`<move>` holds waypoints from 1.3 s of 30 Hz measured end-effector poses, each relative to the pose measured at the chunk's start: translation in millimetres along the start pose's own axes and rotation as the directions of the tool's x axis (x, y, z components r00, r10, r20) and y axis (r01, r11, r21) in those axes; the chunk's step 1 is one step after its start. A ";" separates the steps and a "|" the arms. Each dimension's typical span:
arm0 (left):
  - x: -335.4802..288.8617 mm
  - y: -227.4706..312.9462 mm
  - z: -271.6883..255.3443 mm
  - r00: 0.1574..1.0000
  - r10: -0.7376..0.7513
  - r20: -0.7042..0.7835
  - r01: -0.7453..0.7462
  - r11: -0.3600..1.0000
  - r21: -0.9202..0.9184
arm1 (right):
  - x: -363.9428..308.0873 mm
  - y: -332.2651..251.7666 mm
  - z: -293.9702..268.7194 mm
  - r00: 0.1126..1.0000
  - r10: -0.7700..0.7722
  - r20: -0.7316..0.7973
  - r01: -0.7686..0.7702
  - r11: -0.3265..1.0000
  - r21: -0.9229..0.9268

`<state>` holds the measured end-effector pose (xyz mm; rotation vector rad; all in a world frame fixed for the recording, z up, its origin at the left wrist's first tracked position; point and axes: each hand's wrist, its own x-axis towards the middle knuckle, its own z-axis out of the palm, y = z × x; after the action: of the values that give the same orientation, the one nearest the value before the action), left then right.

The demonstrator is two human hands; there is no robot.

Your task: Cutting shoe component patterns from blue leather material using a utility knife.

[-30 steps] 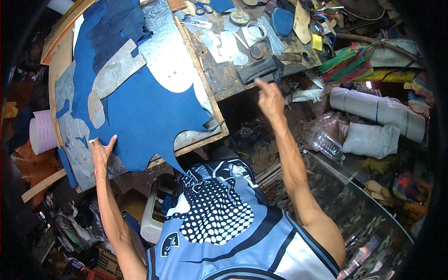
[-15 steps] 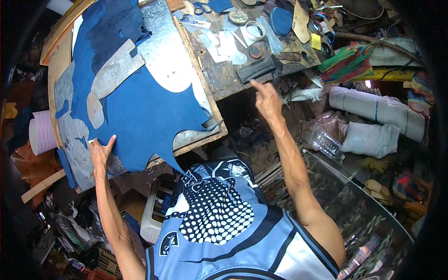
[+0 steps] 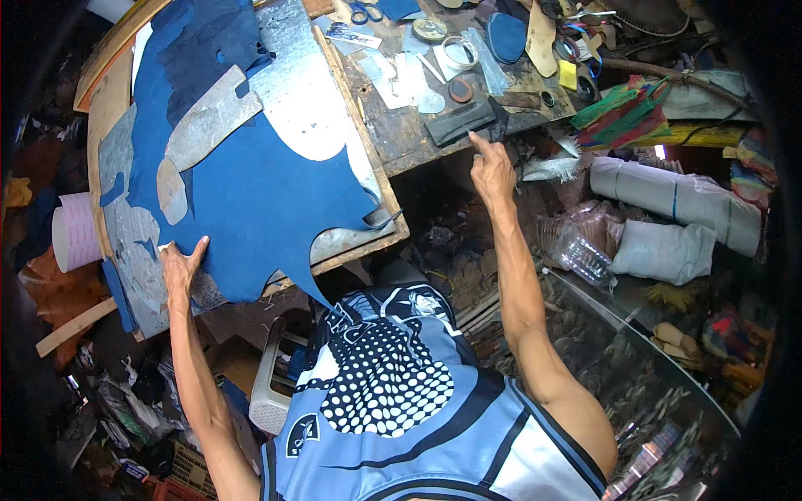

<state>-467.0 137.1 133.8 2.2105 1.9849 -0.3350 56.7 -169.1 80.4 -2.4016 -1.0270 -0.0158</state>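
A large blue leather piece (image 3: 259, 188) covers much of the slanted work board. On its near left edge rests my left hand (image 3: 180, 269), thumb spread wide from the fingers; a small pale bit shows at the fingertips. Two flat grey pattern pieces, a long one (image 3: 209, 117) and a smaller one (image 3: 172, 194), lie on the leather. Over the side bench, my right hand (image 3: 494, 174) has its index finger stretched to the near edge of a dark rectangular block (image 3: 461, 123). Its other fingers are curled, and whatever they hold is hidden.
The bench bears scissors (image 3: 366, 12), a tape roll (image 3: 459, 53), a round tin (image 3: 429, 30), a blue oval piece (image 3: 506, 37) and a yellow block (image 3: 568, 75). Below at right lie a wrapped white roll (image 3: 677, 196) and a clear bottle (image 3: 585, 257). A plastic stool (image 3: 269, 392) stands near my body.
My right hand has shifted right and slightly farther away along the dark block's near edge. My left hand stays in place on the leather.
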 end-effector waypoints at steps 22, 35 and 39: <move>12.4 -19.5 6.3 1.000 0.000 -0.009 0.000 1.000 0.001 | -31.1 -25.5 15.9 0.979 -0.148 0.139 0.147 0.989 0.017; 22.4 -42.8 9.1 1.000 0.016 -0.019 -0.016 1.000 0.025 | -40.8 -36.9 29.6 0.990 -0.100 0.101 0.102 0.995 -0.016; 24.9 -50.0 6.1 1.000 0.009 -0.012 -0.009 1.000 0.025 | -35.5 -32.7 29.6 0.992 -0.118 0.052 0.121 0.990 -0.069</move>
<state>-514.7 165.0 123.2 2.2411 1.9871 -0.3480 3.8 -160.2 62.4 -2.4120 -1.2107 -0.0387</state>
